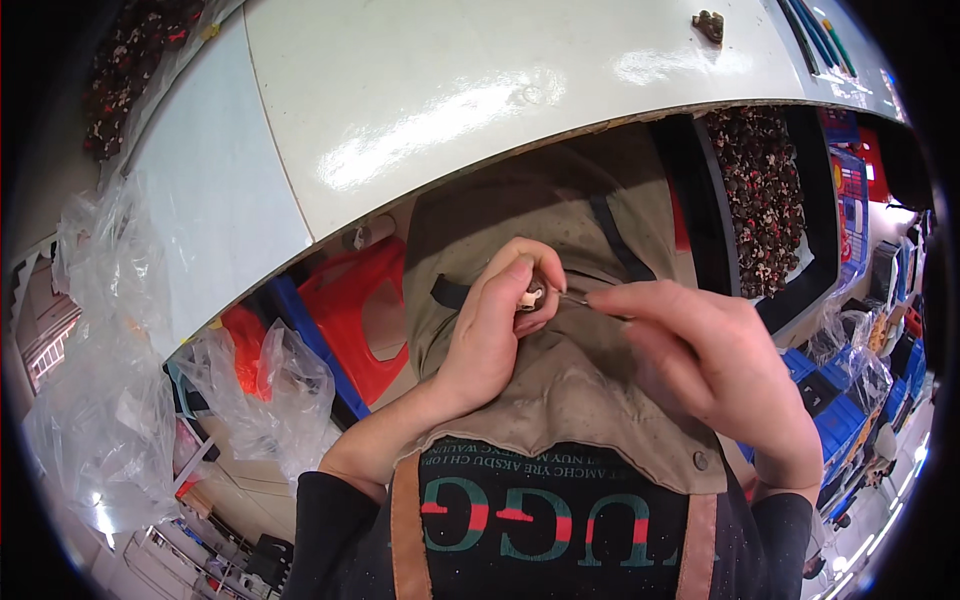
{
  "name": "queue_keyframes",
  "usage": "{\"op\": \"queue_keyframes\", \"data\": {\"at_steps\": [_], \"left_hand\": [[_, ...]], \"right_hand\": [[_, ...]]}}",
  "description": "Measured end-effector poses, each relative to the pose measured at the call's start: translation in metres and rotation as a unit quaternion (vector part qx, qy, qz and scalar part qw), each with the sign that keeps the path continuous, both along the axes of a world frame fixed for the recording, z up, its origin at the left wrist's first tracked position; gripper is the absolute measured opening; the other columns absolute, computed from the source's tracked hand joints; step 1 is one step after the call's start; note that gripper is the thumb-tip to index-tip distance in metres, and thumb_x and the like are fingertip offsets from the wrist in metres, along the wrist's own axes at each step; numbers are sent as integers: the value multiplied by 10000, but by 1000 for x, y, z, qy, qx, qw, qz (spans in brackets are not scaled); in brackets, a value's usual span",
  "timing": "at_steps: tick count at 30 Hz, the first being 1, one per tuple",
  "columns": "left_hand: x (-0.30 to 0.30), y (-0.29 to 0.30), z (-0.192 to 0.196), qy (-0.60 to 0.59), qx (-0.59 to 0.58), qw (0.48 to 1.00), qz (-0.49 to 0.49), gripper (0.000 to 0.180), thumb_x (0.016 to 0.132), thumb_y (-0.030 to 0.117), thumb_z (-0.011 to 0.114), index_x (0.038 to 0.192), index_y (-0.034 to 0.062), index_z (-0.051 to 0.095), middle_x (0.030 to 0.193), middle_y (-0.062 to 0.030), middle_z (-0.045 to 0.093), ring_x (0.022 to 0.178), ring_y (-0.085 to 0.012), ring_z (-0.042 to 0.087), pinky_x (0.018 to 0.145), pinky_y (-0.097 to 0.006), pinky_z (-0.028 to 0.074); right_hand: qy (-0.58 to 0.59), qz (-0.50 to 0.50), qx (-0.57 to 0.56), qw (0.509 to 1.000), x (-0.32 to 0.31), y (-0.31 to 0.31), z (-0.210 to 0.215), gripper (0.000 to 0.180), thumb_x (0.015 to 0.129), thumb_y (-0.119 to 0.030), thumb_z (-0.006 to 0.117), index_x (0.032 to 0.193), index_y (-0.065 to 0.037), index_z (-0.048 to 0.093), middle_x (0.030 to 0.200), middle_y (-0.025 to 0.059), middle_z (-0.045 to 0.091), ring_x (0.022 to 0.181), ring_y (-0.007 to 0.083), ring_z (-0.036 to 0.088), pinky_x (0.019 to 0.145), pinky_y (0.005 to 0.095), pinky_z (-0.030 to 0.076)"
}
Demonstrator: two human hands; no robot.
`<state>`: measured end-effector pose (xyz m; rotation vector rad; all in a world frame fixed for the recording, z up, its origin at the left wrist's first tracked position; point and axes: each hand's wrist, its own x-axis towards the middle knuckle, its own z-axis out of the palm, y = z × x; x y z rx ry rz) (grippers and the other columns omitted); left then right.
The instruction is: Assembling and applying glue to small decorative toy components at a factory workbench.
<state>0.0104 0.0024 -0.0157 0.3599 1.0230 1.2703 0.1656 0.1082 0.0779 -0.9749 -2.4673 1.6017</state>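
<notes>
My left hand (500, 315) is closed around a small brown and cream figurine (533, 296), held above my lap in front of the brown apron (570, 385). Its fingers hide most of the piece. From the right, my right hand (705, 345) pinches a thin, slender tool (576, 299) between thumb and forefinger. The tip reaches close to the figurine; whether it touches cannot be made out, nor can the tool's exact kind.
A white table (450, 80) curves ahead, bearing a small brown piece (709, 26) and several thin pens or brushes (825, 40). At right, a dark tray (820, 200) holds many small figures. Clear plastic bags (100, 380) and a red stool (365, 310) are left.
</notes>
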Motion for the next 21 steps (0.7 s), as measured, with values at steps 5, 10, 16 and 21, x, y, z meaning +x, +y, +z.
{"op": "queue_keyframes", "data": {"at_steps": [5, 10, 16, 21], "left_hand": [[6, 5, 7, 16, -10, 1000, 24, 266, 916, 269, 345, 857, 38, 464, 538, 34, 301, 493, -59, 247, 488, -220, 212], [5, 5, 8, 11, -17, 1000, 13, 258, 909, 259, 349, 857, 37, 471, 580, 26, 337, 511, -58, 259, 496, -215, 216], [6, 3, 9, 3, -7, 1000, 6, 257, 901, 256, 353, 857, 37, 480, 621, 21, 362, 536, -54, 276, 509, -208, 221], [5, 1, 7, 18, 5, 1000, -12, 269, 898, 271, 357, 860, 36, 481, 633, 20, 367, 549, -55, 285, 511, -209, 219]], "right_hand": [[-19, -8, 20, 1000, 4, 2, 4, 224, 794, 25, 556, 1007, -16, 610, 862, 134, 644, 743, 261, 639, 645, 292, 487], [-43, 20, 33, 998, 1, 3, 3, 213, 793, 17, 566, 997, -22, 613, 824, 127, 642, 702, 257, 632, 618, 299, 483], [-40, 20, 11, 999, 1, 2, 4, 212, 791, 17, 565, 992, -26, 616, 802, 131, 640, 684, 262, 629, 613, 307, 486], [-44, 29, 29, 998, 0, 3, 6, 203, 793, 13, 567, 984, -25, 621, 808, 132, 642, 698, 269, 635, 617, 305, 492]]}}
